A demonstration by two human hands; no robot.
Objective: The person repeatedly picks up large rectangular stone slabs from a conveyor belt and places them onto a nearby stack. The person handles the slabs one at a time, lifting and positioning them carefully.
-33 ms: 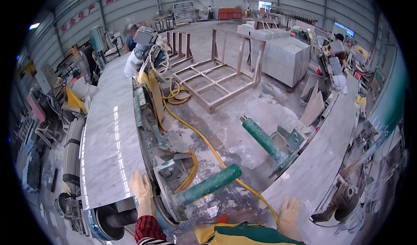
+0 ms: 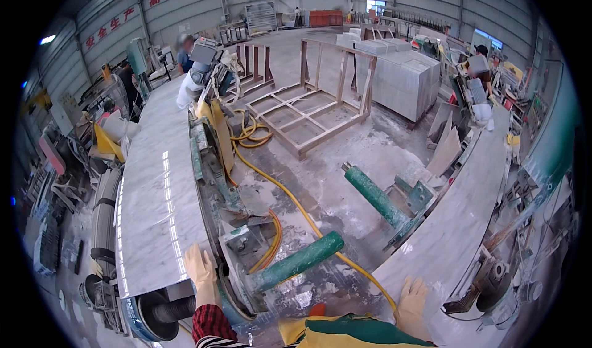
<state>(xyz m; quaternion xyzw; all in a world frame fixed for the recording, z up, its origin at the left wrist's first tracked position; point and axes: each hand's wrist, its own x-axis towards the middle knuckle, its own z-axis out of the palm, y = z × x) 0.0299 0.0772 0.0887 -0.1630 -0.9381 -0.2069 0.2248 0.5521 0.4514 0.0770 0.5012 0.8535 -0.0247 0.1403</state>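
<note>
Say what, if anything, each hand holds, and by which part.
Nothing visibly: the left hand lies open at the near corner of the left slab, the right hand on the near end of the right slab. Any grip underneath would be hidden.

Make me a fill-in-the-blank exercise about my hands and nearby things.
Your left hand touches the slab on the ____ side.
The hose running toward your right hand is ____.
The cylinders between the slabs are ____.
The checked sleeve by your left hand is black and ____.
Missing words: left; yellow; green; red.
</note>
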